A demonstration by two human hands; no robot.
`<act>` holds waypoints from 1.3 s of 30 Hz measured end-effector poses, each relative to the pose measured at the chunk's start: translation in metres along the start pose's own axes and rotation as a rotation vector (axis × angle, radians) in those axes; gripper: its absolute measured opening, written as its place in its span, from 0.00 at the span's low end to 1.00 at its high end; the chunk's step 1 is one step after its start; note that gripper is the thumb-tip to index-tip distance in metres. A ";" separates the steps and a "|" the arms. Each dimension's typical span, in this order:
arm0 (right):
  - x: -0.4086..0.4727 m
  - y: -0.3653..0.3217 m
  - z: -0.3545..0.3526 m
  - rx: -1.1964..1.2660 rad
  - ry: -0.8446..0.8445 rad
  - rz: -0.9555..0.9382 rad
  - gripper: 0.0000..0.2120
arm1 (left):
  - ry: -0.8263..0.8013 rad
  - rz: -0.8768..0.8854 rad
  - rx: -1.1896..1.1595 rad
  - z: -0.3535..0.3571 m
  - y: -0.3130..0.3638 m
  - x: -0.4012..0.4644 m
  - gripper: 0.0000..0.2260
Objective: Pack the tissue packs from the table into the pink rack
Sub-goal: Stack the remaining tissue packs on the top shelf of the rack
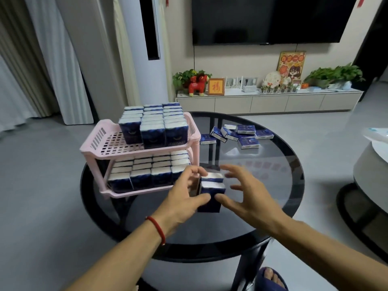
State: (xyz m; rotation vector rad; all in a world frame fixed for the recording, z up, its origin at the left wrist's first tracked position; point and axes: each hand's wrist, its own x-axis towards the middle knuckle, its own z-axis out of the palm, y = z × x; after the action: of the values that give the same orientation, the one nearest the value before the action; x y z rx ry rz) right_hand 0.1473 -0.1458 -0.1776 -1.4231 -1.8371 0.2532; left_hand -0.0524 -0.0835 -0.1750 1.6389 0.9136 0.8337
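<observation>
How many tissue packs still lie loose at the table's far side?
7 loose packs, clustered flat on the glass table right of the pink rack; overlaps may hide more.

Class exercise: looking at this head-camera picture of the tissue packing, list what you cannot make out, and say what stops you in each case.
- Head view: the rear rows on the pink rack's lower shelf are hidden by the top shelf.
- The print on the loose packs at the far side of the table is too small to read.
- How many packs stand in the held stack is unclear: the left hand covers its side, and the right hand is motion-blurred.
</observation>
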 end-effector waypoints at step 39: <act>0.042 -0.044 0.040 0.111 -0.051 -0.254 0.20 | 0.286 0.082 0.830 -0.192 0.092 0.031 0.27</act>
State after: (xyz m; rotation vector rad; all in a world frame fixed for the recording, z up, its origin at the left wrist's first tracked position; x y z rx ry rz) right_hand 0.0850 -0.1116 -0.1601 -1.1041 -1.9904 0.2600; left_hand -0.1898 0.0129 -0.0402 2.3057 1.5375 0.8046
